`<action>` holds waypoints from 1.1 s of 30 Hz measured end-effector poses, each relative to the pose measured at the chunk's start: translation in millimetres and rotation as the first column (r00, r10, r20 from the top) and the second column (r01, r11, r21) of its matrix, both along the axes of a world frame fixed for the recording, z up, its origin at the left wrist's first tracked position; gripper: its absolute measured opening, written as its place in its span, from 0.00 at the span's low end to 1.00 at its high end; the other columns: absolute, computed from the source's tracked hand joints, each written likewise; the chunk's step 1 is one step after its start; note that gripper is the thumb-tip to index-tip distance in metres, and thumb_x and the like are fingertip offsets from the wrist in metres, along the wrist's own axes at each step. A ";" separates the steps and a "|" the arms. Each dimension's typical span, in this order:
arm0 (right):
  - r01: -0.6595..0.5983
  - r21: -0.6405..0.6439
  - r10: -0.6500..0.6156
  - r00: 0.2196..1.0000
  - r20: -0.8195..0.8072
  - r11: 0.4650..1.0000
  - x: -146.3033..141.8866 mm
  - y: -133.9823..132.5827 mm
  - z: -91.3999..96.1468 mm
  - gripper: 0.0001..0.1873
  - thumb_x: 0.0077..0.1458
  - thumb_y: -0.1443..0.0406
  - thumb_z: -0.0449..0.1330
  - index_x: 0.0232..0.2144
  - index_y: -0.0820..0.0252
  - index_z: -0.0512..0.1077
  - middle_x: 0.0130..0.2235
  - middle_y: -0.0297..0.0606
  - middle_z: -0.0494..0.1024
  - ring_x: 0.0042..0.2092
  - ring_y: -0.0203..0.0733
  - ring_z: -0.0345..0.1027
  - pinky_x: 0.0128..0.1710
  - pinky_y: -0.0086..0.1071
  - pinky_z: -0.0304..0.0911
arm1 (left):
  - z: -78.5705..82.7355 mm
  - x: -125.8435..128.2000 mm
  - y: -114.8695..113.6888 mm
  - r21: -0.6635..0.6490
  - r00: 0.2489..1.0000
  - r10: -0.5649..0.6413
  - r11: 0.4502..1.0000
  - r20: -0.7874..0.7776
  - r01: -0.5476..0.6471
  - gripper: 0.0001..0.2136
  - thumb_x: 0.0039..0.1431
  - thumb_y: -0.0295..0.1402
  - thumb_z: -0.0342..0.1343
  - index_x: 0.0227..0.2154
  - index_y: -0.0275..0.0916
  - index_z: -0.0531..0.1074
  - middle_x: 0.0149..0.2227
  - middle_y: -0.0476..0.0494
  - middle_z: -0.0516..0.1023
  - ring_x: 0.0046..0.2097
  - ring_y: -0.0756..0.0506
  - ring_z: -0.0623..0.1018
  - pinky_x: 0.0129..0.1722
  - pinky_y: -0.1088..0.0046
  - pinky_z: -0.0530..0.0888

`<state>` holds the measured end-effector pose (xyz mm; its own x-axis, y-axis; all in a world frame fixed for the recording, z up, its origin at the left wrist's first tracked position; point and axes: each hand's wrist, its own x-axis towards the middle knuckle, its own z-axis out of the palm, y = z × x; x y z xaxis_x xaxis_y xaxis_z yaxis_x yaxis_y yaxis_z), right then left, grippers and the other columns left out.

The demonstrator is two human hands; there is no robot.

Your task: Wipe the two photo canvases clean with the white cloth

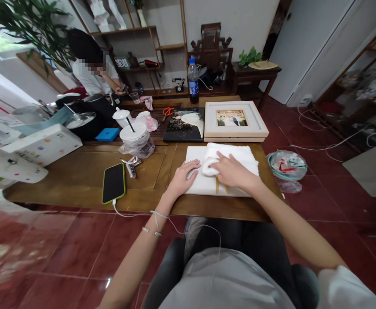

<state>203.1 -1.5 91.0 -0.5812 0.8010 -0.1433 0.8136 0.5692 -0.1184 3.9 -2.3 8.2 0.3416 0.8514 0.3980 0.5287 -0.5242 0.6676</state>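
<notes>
A white flat board [203, 182] lies on the wooden table [78, 180] in front of me, with a white cloth [239, 155] spread over its far part. My right hand [231, 171] presses on a bunched end of the cloth, fingers curled over it. Flat on the board's left edge rests my left hand [184, 175], fingers stretched out, holding the board down. Behind the board stand a white picture frame [235, 121] with a photo and a dark photo print [185, 124].
A phone in a green case [113, 183] lies on a cable at the left, a metal clip [131, 165] beside it. A lidded cup in a bag [136, 139], a blue bottle [193, 81] and scissors [167, 111] stand further back. Another person [93, 68] sits at far left. A bin [287, 166] stands right of the table.
</notes>
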 end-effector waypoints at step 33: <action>-0.161 0.133 0.167 0.985 -0.034 0.978 -30.9 -25.5 -10.3 0.21 0.50 0.74 0.50 0.47 0.65 0.71 0.55 0.54 0.67 0.62 0.59 0.49 0.58 0.54 0.44 | 8.9 -2.9 -6.5 -0.042 0.991 0.030 0.999 0.127 -0.024 0.19 0.66 0.36 0.37 0.57 0.39 0.59 0.57 0.40 0.67 0.58 0.46 0.67 0.59 0.65 0.62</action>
